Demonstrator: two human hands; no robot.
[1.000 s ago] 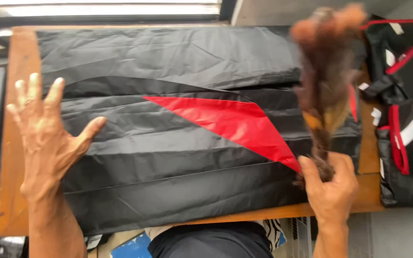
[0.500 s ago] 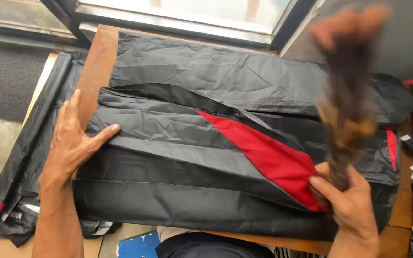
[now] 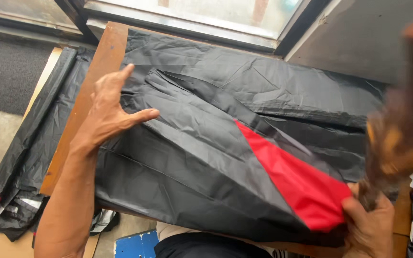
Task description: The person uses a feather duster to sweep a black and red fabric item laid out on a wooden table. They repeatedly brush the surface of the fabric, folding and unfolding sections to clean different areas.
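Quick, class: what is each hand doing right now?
Left hand: open, flat on the black and red garment.
Right hand: closed around a blurred brown feather duster.

The black garment point(image 3: 201, 157) is thin woven synthetic cloth, finely creased, with a low sheen on the fold ridges. Its red panel point(image 3: 297, 184) is the same cloth, smoother and matt. The worktop point(image 3: 99, 76) is brown wood with a smooth, dull finish. The duster point(image 3: 407, 119) in the right hand point(image 3: 371, 227) has brown, soft, fluffy fibres; motion blur hides finer texture. A second black garment point(image 3: 25, 157) at left is crumpled glossy cloth. The floor mat point(image 3: 10, 67) is dark, coarse and matt. The window frame point(image 3: 182, 26) is grey metal with a dull finish.
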